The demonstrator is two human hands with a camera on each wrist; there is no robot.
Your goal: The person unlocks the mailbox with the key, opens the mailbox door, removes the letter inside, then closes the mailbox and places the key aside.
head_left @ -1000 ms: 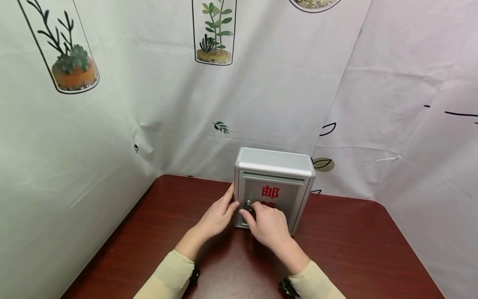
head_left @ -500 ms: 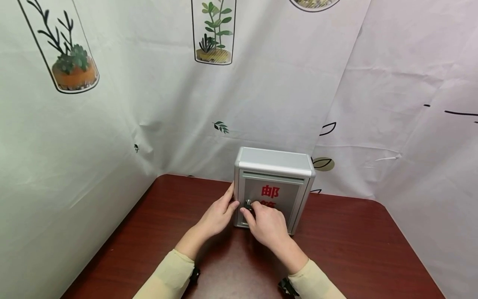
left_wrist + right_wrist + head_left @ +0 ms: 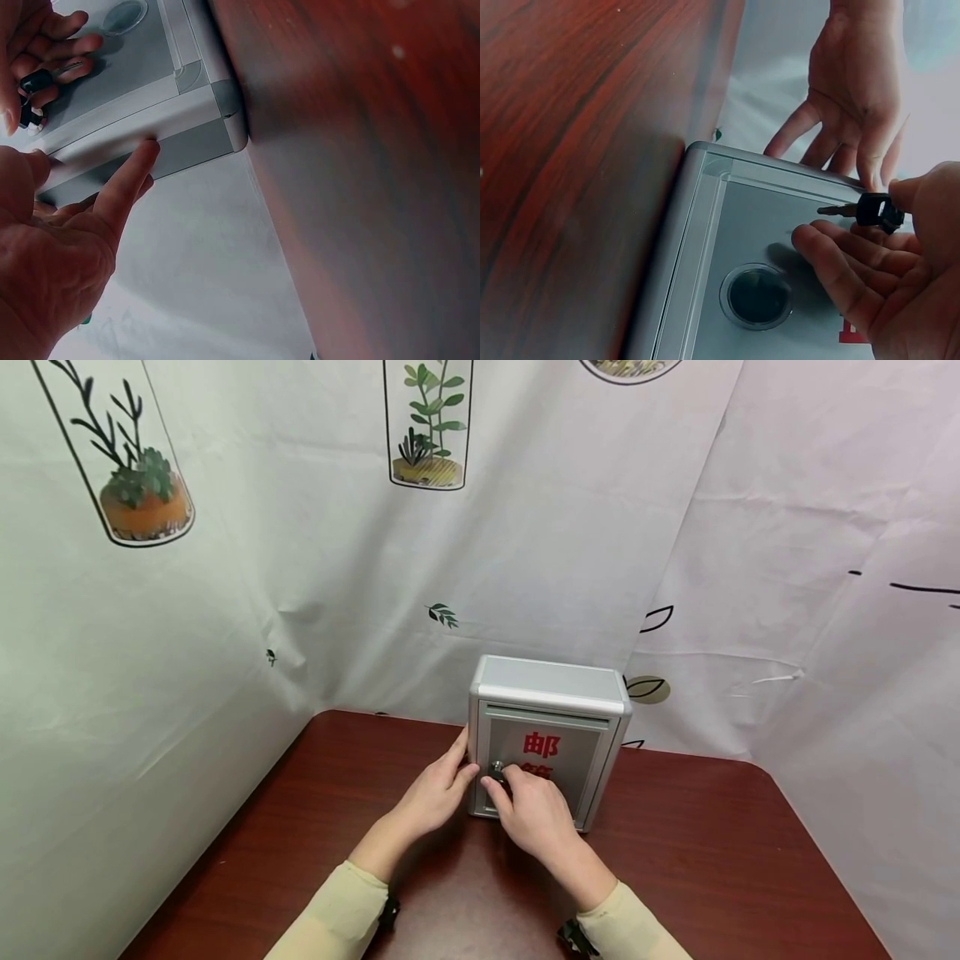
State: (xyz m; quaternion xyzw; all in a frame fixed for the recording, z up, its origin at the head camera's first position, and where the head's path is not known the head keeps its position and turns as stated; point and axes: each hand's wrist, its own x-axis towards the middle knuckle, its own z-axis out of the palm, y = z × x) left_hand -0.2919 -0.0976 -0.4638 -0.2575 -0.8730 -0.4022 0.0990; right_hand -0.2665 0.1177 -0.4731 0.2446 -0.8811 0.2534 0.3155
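- Sleeves: pale yellow cuffs (image 3: 330, 914) extend from the near edge; a black strap (image 3: 576, 937) shows at the right cuff.
- Table: red-brown wood-grain table (image 3: 697, 860), supporting the box.
- Right hand (image 3: 536, 810): in front of the box; thumb and index finger pinch the keys (image 3: 871, 209) at their black heads. Which head takes the grip, I cannot tell.
- Left hand (image 3: 433, 793): straight fingers lie along the box's left side, thumb at its front edge; steadying contact, without a curled grip.
- Keys: at the lock (image 3: 497, 766) on the left of the door. One bare blade points down toward the box's base.
- Box: silver metal mailbox (image 3: 555, 678), upright near the table's back edge, long axis vertical. Its front, with red characters (image 3: 542, 744), faces the person, turned slightly left. A horizontal slot (image 3: 547, 717) runs above the door; a round window (image 3: 759, 297) sits low on it.
- Backdrop: white cloth (image 3: 562, 527) behind, printed with plants.
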